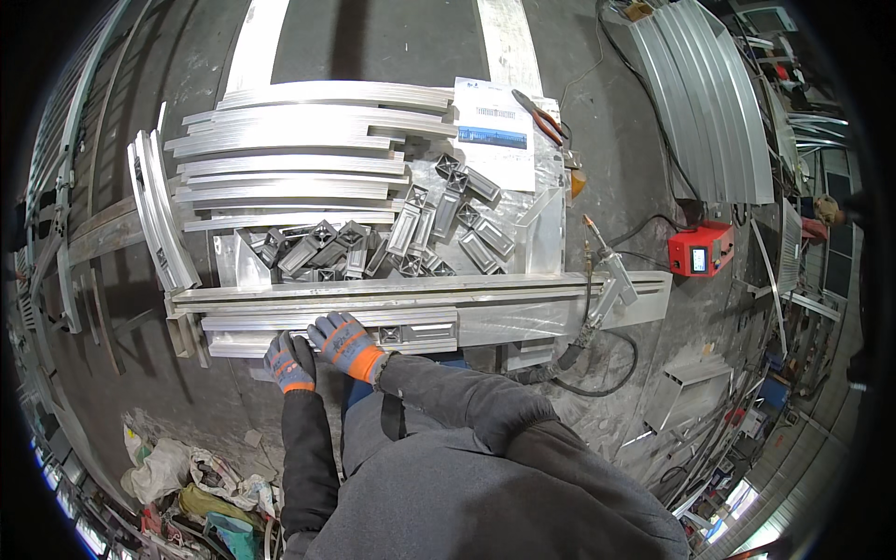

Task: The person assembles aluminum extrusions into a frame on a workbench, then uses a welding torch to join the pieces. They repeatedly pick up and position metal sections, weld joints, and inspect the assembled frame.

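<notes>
Two gloved hands, left hand [291, 362] and right hand [345, 344], touch a silvery profile [239, 338] along the bench [523, 324]; whether they grip, I cannot tell; beyond lie one paper sheet [509, 171], one pliers [543, 119].

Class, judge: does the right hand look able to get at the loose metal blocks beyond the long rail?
Probably yes: the right hand would need to lift over the long rail, but nothing shows above the loose metal blocks.

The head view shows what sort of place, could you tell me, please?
Probably a metalworking shop: metal profiles lie side by side, with what looks like a welding torch and a red machine nearby.
</notes>
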Tool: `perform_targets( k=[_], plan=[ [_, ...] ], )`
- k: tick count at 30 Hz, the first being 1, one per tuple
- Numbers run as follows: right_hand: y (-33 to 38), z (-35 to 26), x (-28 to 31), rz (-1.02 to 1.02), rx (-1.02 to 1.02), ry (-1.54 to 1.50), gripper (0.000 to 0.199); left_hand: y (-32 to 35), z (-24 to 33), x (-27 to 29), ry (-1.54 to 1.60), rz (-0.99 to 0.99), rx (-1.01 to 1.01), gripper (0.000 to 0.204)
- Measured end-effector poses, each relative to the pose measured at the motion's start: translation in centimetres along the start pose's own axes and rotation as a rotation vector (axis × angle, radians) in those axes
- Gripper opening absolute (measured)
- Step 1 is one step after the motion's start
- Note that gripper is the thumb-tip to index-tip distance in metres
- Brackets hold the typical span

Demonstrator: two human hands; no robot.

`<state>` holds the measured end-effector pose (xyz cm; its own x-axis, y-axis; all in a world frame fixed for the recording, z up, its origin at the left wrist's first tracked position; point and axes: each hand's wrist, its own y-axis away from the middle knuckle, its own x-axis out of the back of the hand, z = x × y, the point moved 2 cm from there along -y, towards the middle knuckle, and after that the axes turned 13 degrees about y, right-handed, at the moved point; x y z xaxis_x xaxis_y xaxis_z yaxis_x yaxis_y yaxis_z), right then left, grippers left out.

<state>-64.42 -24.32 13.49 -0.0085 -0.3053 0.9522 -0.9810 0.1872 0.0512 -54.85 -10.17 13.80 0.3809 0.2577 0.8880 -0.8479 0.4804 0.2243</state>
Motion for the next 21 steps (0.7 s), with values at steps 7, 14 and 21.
perform_targets(
  k=[7,14,21],
  plan=[
    [0.0,0.1,0.1,0.041,0.016,-0.001,0.04,-0.3,-0.4,-0.8,0.034,0.116,-0.027,0.043],
    [-0.8,0.0,0.8,0.075,0.032,-0.008,0.033,-0.8,-1.0,0.1,0.024,0.057,0.012,0.04],
    [-0.6,1.1,1.1,-0.017,0.17,-0.016,0.032,-1.2,-2.1,0.4,0.013,-0.001,0.004,0.043]
  ],
)
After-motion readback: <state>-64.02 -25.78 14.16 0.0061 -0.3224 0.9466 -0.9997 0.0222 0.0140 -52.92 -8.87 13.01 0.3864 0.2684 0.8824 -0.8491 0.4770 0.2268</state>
